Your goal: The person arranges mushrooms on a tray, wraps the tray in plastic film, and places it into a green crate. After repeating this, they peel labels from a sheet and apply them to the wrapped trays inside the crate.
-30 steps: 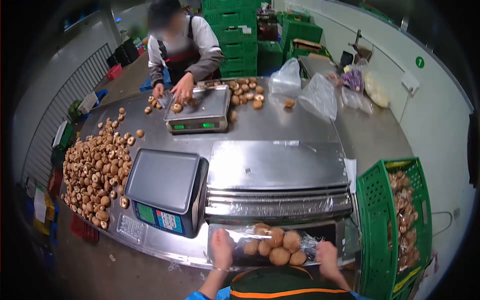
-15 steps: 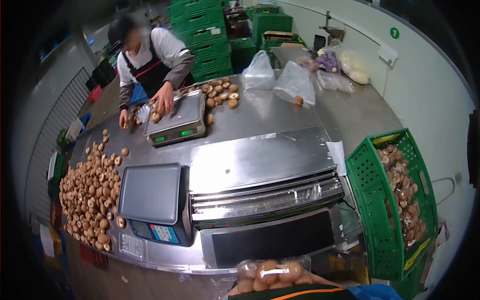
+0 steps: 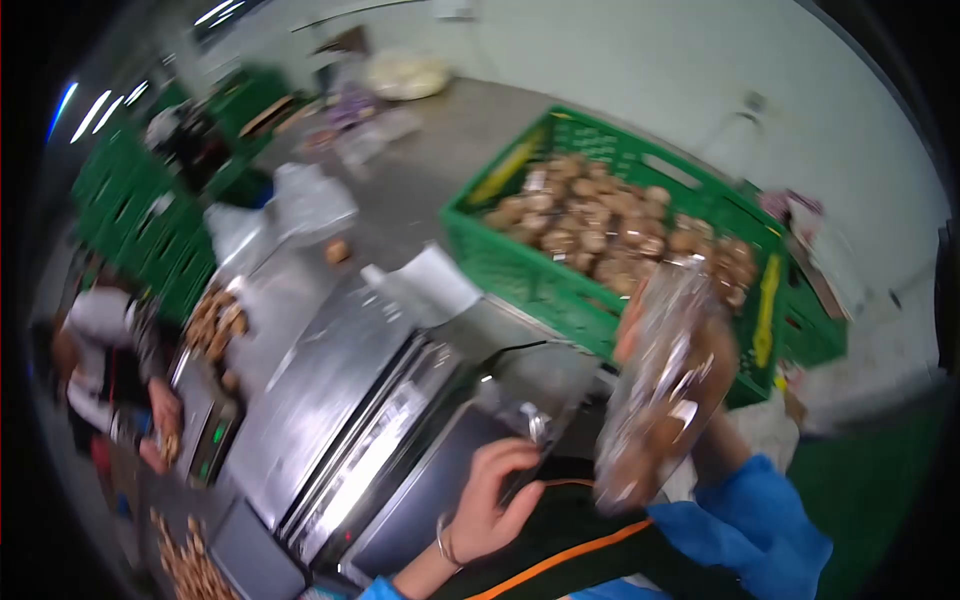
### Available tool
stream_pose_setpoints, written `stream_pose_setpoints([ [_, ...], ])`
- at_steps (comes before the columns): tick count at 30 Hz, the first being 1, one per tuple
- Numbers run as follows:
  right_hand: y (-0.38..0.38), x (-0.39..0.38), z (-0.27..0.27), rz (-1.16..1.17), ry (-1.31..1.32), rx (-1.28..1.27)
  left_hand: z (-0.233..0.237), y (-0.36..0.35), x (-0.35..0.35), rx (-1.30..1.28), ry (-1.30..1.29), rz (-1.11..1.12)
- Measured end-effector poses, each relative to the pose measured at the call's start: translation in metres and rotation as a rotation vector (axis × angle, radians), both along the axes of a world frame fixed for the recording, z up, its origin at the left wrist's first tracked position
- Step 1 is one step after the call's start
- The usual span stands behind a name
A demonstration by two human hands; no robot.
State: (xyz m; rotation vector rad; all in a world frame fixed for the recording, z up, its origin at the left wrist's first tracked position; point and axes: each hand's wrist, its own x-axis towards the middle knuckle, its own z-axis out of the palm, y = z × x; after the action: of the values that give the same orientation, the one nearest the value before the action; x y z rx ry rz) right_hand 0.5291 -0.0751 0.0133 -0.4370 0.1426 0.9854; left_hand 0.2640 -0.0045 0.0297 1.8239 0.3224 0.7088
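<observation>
A film-wrapped pack of brown mushrooms [image 3: 665, 400] is tilted up in my right hand [image 3: 628, 328], whose fingers show at the pack's far left edge. The pack mostly covers that hand. It is held in front of the near side of a green crate [image 3: 540, 285] filled with similar wrapped packs [image 3: 600, 215]. My left hand [image 3: 490, 505] has thumb and fingers apart and holds nothing I can see. It is beside the near edge of the wrapping machine [image 3: 370, 460], in front of my dark apron.
Left of the machine are a scale [image 3: 255, 555] and loose mushrooms [image 3: 185, 560]. Across the table a co-worker [image 3: 105, 350] handles mushrooms at another scale [image 3: 205, 430]. Plastic bags [image 3: 310, 205] and a white sheet [image 3: 435, 285] lie on the table. Stacked green crates [image 3: 135, 215] stand behind.
My view has swung right towards the green crate. The mushroom pack has risen from low in front of me to beside the crate, in my right hand. My left hand is now apart from it.
</observation>
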Motion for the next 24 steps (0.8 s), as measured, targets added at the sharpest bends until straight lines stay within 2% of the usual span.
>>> stream_pose_setpoints([
  [1, -0.008, 0.028, 0.057, -0.052, -0.518, -0.104, -0.011, 0.004, 0.002, 0.183, 0.098, 0.025],
  [2, -0.027, 0.094, 0.043, -0.238, -0.962, -0.289, -0.029, 0.005, 0.001, 0.316, 0.196, 0.086],
  [4, -0.047, 0.18, 0.048, -0.087, -0.594, -0.091, -0.068, 0.004, -0.014, 0.47, 0.342, 0.135],
  [5, -0.063, 0.199, 0.039, -0.097, -0.598, -0.106, -0.073, -0.003, -0.022, 0.521, 0.427, 0.158],
  [7, -0.071, 0.214, 0.016, -0.122, -0.867, -0.848, -0.082, -0.012, -0.034, 0.425, 0.472, 0.249],
  [8, -0.07, 0.204, -0.003, -0.115, -0.81, -0.978, -0.086, -0.017, -0.039, 0.353, 0.486, 0.294],
  [9, -0.079, 0.224, -0.05, 0.053, -0.869, -1.141, -0.075, -0.015, -0.036, 0.326, 0.485, 0.331],
  [10, -0.067, 0.203, -0.066, 0.068, -0.817, -1.231, -0.065, -0.014, -0.033, 0.304, 0.485, 0.369],
  [11, -0.062, 0.196, -0.098, 0.02, -0.753, -1.403, -0.076, -0.019, -0.034, 0.264, 0.497, 0.435],
  [12, -0.065, 0.204, -0.127, 0.111, -0.551, -1.368, -0.072, -0.018, -0.037, 0.266, 0.499, 0.439],
  [14, -0.083, 0.241, -0.211, 0.045, -0.647, -1.315, -0.06, -0.01, -0.044, 0.292, 0.468, 0.383],
  [16, -0.06, 0.194, -0.122, 0.103, -0.545, -1.246, -0.058, -0.011, -0.05, 0.293, 0.469, 0.41],
  [20, -0.063, 0.185, -0.108, 0.183, -0.61, -1.242, -0.054, -0.013, -0.057, 0.281, 0.414, 0.439],
  [22, -0.058, 0.162, -0.094, 0.434, -0.765, -1.323, -0.058, -0.015, -0.059, 0.298, 0.367, 0.452],
  [23, -0.066, 0.176, -0.116, 0.582, -1.023, -1.559, -0.067, -0.016, -0.058, 0.297, 0.336, 0.449],
  [24, -0.06, 0.171, -0.098, 0.598, -1.055, -1.536, -0.07, -0.018, -0.057, 0.297, 0.31, 0.453],
])
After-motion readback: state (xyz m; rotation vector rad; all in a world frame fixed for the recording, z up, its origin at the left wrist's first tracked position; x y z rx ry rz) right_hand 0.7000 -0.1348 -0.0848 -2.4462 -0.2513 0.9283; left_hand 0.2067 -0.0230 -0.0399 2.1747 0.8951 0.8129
